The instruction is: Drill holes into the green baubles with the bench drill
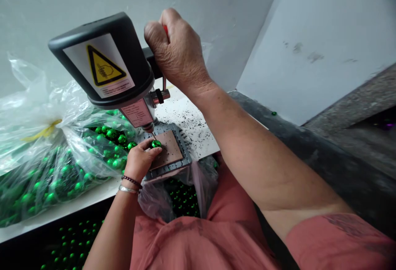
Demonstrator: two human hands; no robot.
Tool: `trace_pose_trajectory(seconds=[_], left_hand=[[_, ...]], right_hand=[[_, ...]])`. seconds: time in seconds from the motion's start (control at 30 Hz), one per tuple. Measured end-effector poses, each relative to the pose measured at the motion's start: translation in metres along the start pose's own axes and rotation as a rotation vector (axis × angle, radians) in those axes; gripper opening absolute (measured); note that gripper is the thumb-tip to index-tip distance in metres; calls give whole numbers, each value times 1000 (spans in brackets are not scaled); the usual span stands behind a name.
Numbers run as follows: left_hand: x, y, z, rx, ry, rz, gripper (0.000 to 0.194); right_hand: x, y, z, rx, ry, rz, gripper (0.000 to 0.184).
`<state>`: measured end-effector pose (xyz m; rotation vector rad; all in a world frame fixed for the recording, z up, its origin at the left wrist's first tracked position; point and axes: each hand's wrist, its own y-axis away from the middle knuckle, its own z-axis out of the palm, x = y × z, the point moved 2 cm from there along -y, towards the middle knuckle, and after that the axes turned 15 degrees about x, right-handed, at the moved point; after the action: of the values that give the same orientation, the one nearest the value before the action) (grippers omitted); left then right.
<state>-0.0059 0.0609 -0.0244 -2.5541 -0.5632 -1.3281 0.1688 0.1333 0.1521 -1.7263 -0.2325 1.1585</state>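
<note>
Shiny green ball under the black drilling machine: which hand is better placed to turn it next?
Probably the left hand: its fingers hold the ball, while the right hand grips a red handle, higher up.

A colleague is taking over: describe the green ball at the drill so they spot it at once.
Find the black machine head with the yellow warning triangle, then the brown board below. The shiny green ball is there, under the thin bit. Unlike the other green balls to its left, it is held by the left hand.
</note>
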Motion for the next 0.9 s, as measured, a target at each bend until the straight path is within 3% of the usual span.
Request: trace_pose_trajectory(seconds=[0.2, 0.5, 0.7, 0.9], left_hand=[[4, -3, 3, 28, -209, 158, 45], [6, -3, 3, 13, -220, 206, 41], [7, -1, 5, 6, -240, 296, 37], [7, 0, 5, 20, -216, 323, 33]], right_hand=[[0, 2, -1, -8, -10, -4, 32], [-7, 6, -10, -6, -31, 1, 28], [-17, 41, -37, 119, -95, -113, 22], [-8, 87, -54, 185, 13, -184, 12]])
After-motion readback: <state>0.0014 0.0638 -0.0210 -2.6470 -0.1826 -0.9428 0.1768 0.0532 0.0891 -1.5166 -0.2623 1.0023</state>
